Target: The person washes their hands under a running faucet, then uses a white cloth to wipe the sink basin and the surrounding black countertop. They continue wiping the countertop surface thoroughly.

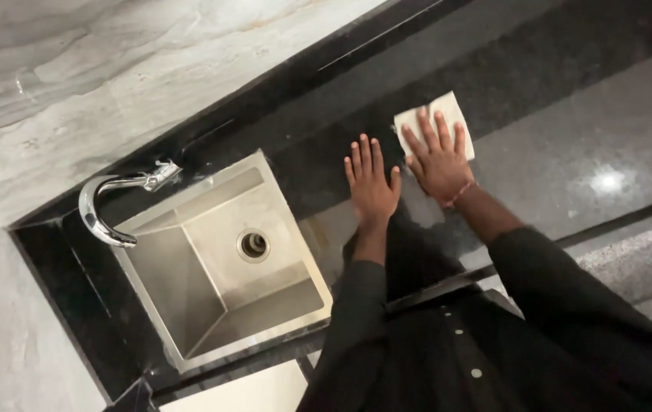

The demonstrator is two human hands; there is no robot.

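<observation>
My right hand [439, 158] lies flat, fingers spread, on a folded white cloth [446, 111] that rests on the black granite countertop [562, 145]. Only the cloth's far part shows beyond my fingers. My left hand [371, 183] rests palm down on the bare countertop just to the left of the cloth, fingers apart, holding nothing. It sits between the cloth and the steel sink [162, 271]. Both arms wear dark sleeves, and a thin band circles my right wrist.
A square steel sink with a round drain [253, 245] is set into the counter at the left. A curved chrome tap [105, 206] arches over its far corner. A grey marble wall [97, 84] runs behind the counter. The counter's front edge lies by my body.
</observation>
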